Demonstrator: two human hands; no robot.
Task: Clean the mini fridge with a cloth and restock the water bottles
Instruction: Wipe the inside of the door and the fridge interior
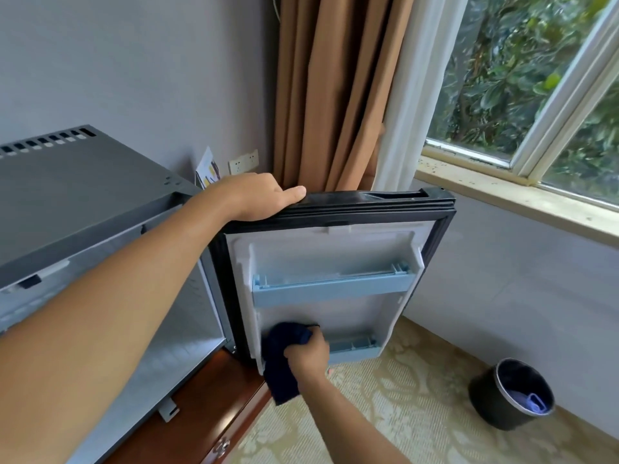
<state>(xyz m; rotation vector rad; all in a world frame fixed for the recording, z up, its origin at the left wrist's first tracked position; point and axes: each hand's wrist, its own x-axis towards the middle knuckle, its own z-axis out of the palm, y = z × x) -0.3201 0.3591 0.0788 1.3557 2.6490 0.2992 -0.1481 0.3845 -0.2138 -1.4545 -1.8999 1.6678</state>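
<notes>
The grey mini fridge [83,195] stands at the left on a wooden cabinet, its door [338,262] swung wide open toward me. My left hand [258,195] rests on the door's top edge, fingers curled over the black seal. My right hand [306,354] grips a dark blue cloth [284,360] and presses it against the door's white inner lining just above the lower blue shelf [355,346]. An upper blue shelf [331,288] on the door holds nothing. No water bottles are in view.
A black waste bin [512,396] with a blue item inside stands on the patterned carpet at the right. Brown curtains [328,95] hang behind the door. A window sill [519,195] runs along the right wall. The wooden cabinet [207,416] has a drawer knob below.
</notes>
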